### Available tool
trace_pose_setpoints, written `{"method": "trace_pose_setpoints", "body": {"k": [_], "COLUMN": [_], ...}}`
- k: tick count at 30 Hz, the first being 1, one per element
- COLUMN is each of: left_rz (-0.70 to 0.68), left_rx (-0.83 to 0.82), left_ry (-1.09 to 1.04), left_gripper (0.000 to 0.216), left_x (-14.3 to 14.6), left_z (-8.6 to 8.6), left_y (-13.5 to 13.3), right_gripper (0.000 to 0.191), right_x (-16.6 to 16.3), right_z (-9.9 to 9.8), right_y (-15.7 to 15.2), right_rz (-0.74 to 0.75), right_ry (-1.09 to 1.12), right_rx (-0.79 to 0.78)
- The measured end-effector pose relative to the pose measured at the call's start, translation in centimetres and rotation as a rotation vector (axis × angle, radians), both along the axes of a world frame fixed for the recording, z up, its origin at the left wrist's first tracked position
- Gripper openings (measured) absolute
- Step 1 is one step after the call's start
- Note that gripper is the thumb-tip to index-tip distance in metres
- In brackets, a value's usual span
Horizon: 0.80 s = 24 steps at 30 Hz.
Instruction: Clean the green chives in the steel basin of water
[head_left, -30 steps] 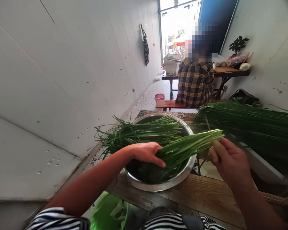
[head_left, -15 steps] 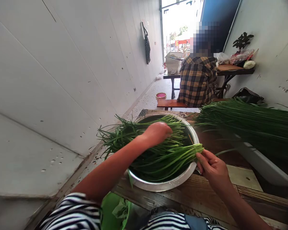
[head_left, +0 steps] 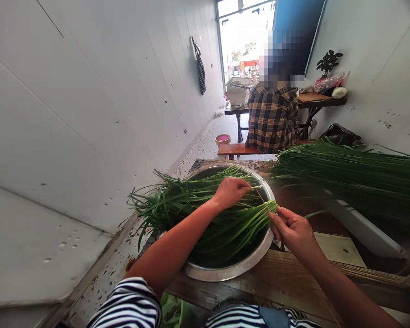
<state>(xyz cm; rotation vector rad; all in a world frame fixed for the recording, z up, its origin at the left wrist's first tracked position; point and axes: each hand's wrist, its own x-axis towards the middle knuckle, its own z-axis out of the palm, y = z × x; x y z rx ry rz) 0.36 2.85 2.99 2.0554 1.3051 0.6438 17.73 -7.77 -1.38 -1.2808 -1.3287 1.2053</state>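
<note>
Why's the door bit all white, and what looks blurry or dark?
In the head view, the bright outdoors washes the doorway out nearly to white; in the head view, blocky squares hide the head of the person in the plaid shirt; in the head view, the chive pile turns dark and smeary lower down, while the right hand looks clearer.

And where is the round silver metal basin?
In the head view, the metal basin sits just below centre on brown wooden planks, with the right hand at its right rim.
</note>
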Motion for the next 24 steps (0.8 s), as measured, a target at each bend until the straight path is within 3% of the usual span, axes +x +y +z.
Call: {"method": "trace_pose_setpoints", "body": {"k": [4,10,24], "left_rz": [0.008,0.047,0.074], "left_rx": [-0.204,-0.388,-0.456], "left_ry": [-0.287,-0.418,-0.495], "left_gripper": [0.017,0.013,0.009], "left_x": [0.41,0.52,0.45], "left_z": [-0.34,0.04,0.02], "left_y": [-0.10,-0.58,-0.88], "right_gripper": [0.038,0.039,0.038], "right_x": [0.07,0.11,-0.15], "right_z": [-0.20,-0.50,0.22], "right_y": [-0.05,-0.24,-0.58], "right_rz": [-0.007,-0.032,-0.061], "right_ry": [0.000,0.004,0.026], "right_rx": [-0.019,-0.015,-0.006]}}
